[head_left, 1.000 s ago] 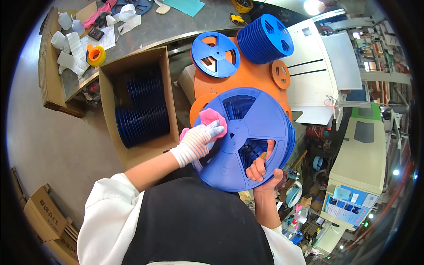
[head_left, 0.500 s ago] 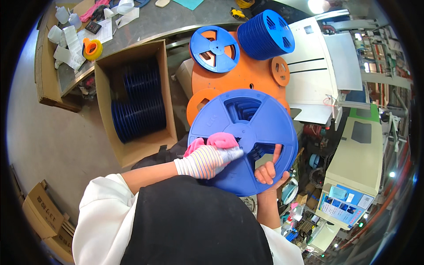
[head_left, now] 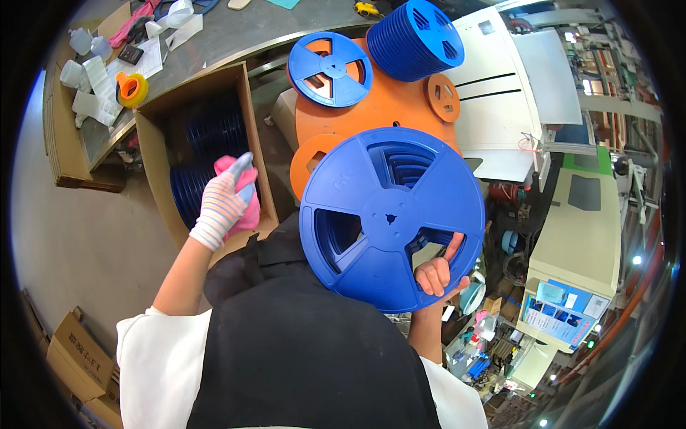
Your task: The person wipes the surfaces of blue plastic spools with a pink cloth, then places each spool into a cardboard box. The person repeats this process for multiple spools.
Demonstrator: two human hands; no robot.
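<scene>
My left hand wears a thin striped glove and clutches a pink cloth. It hangs over the near right part of an open cardboard box, in which dark blue reels stand on edge in rows. My bare right hand grips a stack of large blue reels in front of me, its fingers through a cutout at the lower right. More reels show through the cutouts. Behind it is an orange stand, with a single blue reel and a tall stack of blue reels on it.
A metal workbench at the far left bears a roll of orange-yellow tape, plastic bottles and papers. Right of the stand is a white panel with slots. A beige machine stands at the right, folded cartons at the lower left.
My left hand has left the face of the blue reel and swung left over the box, still holding the pink cloth. The right hand keeps its grip. The view has shifted slightly.
</scene>
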